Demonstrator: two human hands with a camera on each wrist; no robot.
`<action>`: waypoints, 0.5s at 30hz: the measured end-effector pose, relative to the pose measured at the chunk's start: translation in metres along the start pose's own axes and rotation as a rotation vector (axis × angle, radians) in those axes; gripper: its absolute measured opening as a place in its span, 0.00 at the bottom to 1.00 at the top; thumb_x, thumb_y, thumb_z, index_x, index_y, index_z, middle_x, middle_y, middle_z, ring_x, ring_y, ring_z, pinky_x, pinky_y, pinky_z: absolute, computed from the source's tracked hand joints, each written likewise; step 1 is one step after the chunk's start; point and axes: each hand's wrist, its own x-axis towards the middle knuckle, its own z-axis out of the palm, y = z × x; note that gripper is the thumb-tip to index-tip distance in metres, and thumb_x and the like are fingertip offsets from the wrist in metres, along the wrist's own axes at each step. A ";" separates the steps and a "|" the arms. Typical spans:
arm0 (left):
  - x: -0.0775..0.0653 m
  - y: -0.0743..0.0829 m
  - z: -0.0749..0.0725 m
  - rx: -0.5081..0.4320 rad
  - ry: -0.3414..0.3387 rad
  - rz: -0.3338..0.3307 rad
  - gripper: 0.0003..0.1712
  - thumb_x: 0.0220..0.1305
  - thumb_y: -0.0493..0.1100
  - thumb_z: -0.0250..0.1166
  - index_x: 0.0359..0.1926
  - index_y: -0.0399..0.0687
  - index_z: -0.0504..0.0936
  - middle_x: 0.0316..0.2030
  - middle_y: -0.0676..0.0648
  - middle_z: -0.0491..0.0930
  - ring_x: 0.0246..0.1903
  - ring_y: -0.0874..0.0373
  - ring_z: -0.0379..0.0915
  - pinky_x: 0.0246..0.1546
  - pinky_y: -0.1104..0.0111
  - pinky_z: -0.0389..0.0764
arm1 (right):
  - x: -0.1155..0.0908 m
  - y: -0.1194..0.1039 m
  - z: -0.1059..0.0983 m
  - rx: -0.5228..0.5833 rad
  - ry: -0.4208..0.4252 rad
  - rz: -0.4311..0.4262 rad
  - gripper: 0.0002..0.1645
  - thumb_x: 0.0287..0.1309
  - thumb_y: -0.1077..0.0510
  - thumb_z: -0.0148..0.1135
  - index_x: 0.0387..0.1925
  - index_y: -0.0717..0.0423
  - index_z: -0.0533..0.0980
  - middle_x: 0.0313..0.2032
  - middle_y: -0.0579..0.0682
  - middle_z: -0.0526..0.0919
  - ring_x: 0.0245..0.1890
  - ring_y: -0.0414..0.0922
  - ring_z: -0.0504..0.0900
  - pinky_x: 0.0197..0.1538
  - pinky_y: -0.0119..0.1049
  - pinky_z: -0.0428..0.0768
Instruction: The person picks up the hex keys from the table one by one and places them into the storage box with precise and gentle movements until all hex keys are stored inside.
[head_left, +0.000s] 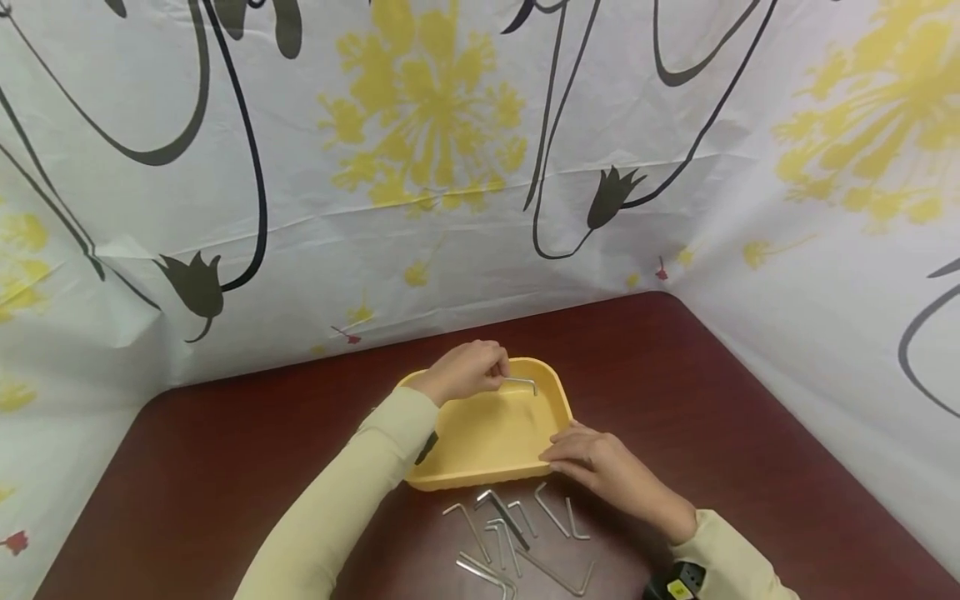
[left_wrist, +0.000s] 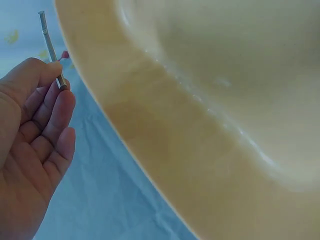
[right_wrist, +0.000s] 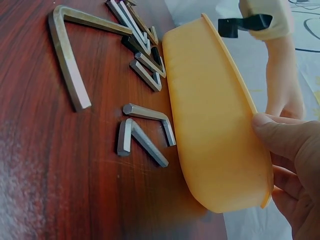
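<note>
My left hand (head_left: 468, 369) pinches a silver hex key (head_left: 523, 381) over the far side of the yellow tray (head_left: 487, 479). In the left wrist view, thumb and fingers hold this L-shaped hex key (left_wrist: 49, 44) outside the tray's blurred rim (left_wrist: 135, 145). At the tray's front right corner, my right hand (head_left: 611, 471) grips the edge. The right wrist view has that hand's thumb (right_wrist: 275, 132) on the rim, with fingers curled on the other side. Several loose hex keys (head_left: 504, 518) of different sizes lie on the table just in front of the tray.
The dark red-brown table (head_left: 637, 367) has a rounded far corner. White cloth (head_left: 450, 275) with yellow and grey flower prints hangs around the back and sides. A large hex key (right_wrist: 70, 60) lies apart from a closer cluster in the right wrist view.
</note>
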 end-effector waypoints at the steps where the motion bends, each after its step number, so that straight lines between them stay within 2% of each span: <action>1: 0.002 -0.001 0.002 -0.008 -0.012 -0.005 0.04 0.59 0.36 0.59 0.36 0.46 0.79 0.34 0.52 0.75 0.35 0.61 0.73 0.36 0.74 0.73 | 0.000 0.000 0.000 0.000 -0.001 0.002 0.11 0.44 0.66 0.67 0.33 0.54 0.82 0.33 0.40 0.83 0.41 0.45 0.80 0.51 0.50 0.71; 8: 0.017 -0.008 0.023 -0.016 -0.101 0.012 0.04 0.57 0.34 0.61 0.34 0.45 0.80 0.33 0.52 0.78 0.34 0.62 0.74 0.36 0.75 0.73 | 0.000 -0.001 0.000 0.007 -0.017 0.000 0.09 0.46 0.65 0.66 0.33 0.54 0.82 0.33 0.40 0.83 0.41 0.44 0.79 0.50 0.51 0.71; 12: 0.023 -0.008 0.030 -0.011 -0.108 0.035 0.04 0.56 0.34 0.62 0.32 0.45 0.81 0.32 0.53 0.79 0.33 0.62 0.74 0.36 0.75 0.73 | -0.001 0.001 -0.001 0.004 -0.016 0.001 0.09 0.46 0.64 0.66 0.33 0.54 0.82 0.34 0.40 0.83 0.41 0.44 0.79 0.50 0.51 0.71; 15: 0.022 -0.008 0.033 0.013 -0.104 0.031 0.04 0.55 0.35 0.62 0.31 0.48 0.80 0.32 0.55 0.79 0.33 0.63 0.73 0.36 0.74 0.73 | -0.001 0.001 -0.001 0.008 -0.015 0.001 0.09 0.46 0.64 0.66 0.33 0.54 0.82 0.33 0.40 0.83 0.41 0.44 0.79 0.50 0.51 0.71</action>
